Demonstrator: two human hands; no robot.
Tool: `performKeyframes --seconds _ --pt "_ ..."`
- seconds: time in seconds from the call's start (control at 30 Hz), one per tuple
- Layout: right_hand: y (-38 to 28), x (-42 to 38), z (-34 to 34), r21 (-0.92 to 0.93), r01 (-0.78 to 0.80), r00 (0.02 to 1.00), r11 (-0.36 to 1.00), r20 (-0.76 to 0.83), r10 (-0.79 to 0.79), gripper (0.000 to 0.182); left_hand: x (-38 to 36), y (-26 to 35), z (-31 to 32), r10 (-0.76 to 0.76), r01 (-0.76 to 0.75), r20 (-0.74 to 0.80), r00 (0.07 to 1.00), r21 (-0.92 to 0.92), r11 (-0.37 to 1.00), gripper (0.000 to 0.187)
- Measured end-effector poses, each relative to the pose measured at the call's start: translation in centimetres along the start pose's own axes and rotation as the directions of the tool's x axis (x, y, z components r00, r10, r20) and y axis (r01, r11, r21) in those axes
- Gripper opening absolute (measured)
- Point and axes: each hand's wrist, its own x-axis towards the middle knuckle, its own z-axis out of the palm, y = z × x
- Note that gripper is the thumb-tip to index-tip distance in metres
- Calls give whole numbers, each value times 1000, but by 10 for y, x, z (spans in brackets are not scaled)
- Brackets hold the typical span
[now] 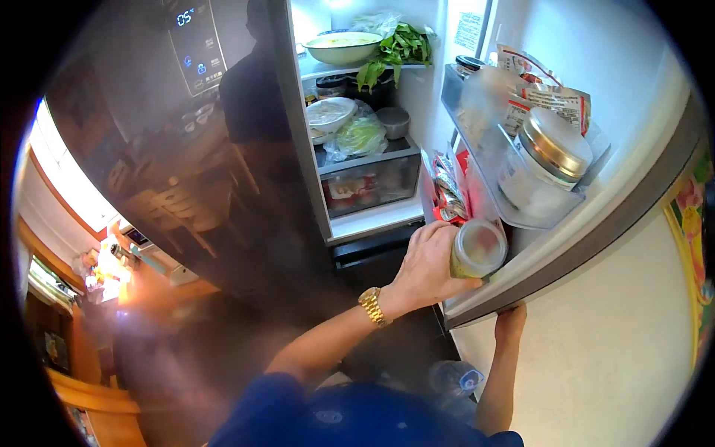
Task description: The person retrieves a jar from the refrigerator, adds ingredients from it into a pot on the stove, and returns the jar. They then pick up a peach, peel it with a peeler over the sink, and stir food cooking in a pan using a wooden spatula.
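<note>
My left hand (pixel 426 262), with a gold watch (pixel 374 306) on the wrist, is wrapped round a round-lidded jar (pixel 479 249) at the lowest shelf of the open refrigerator door (pixel 629 238). The jar is tilted so its lid faces me, and greenish contents show through its side. Beside it on the same shelf stand red and silver packets (pixel 449 186). My right hand (pixel 511 322) grips the door's near edge, its fingertips hidden behind it. Above the jar, the upper door shelf carries a large white tub with a gold-rimmed lid (pixel 555 149).
Inside the refrigerator are a bowl (pixel 342 49), leafy greens (pixel 402 51), a covered dish (pixel 329 118), a bagged vegetable (pixel 359 138) and a drawer (pixel 371 185). Food pouches (pixel 551 104) fill the upper door shelf. The dark closed door (pixel 149 112) stands left. Near the floor is a clear plastic bottle (pixel 453 378).
</note>
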Motion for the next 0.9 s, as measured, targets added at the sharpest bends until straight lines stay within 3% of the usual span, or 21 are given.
performKeyframes --seconds 0.07,0.13,0.2,0.27,0.33,0.37,0.4,0.47,0.5,0.53,0.57,0.63,0.7,0.8,0.87,0.9 --pt "13 2 -4 49 -11 1000 999 -14 11 51 -7 -5 0 73 -74 -102 992 -8 997 92" --pt "24 -1 -8 -17 -34 994 999 105 36 42 -18 -4 -6 68 -78 -175 982 -48 996 88" --pt "57 -4 -12 34 -53 995 998 86 49 44 -33 -10 -14 65 -89 -245 967 -87 992 84" --pt "73 -18 -13 90 -60 996 994 71 54 48 -59 -20 -30 75 -97 -280 957 -68 993 65" --pt "84 -35 3 135 -52 989 990 142 33 52 -96 -44 -36 -17 -15 -184 983 -169 986 45" --pt "79 -52 17 -6 -3 983 1000 182 4 54 -117 -49 -40 -105 90 -67 992 -191 978 40" --pt "87 -62 25 1 2 983 1000 183 -2 54 -136 -51 -40 -195 202 56 979 -201 958 35" --pt "98 -71 43 -200 -116 985 973 102 138 54 -148 -57 -31 -118 128 63 991 -177 976 37" --pt "96 -78 63 -205 -119 985 972 102 142 54 -148 -53 -28 -162 176 86 983 -192 966 40" --pt "91 -87 88 -118 -155 976 981 134 171 53 -146 -47 -27 -164 181 89 982 -244 953 46" --pt "91 -92 108 -30 -192 966 981 171 194 52 -143 -45 -22 -158 172 88 983 -185 967 54" --pt "111 -93 129 -58 -136 970 989 197 145 52 -142 -41 -19 -150 159 82 985 -126 979 62" --pt "119 -100 151 -86 -81 972 993 215 98 53 -143 -40 -20 -428 428 16 904 -85 900 78" --pt "111 -109 191 -141 -145 968 979 183 169 53 -139 -65 -41 -334 341 -186 924 6 940 86" --pt "127 -106 195 -366 -34 917 930 358 175 55 -137 -77 -52 -363 360 -184 913 -52 931 90" --pt "133 -110 200 -316 28 911 948 398 106 54 -136 -85 -56 -362 359 -256 896 -63 931 92"
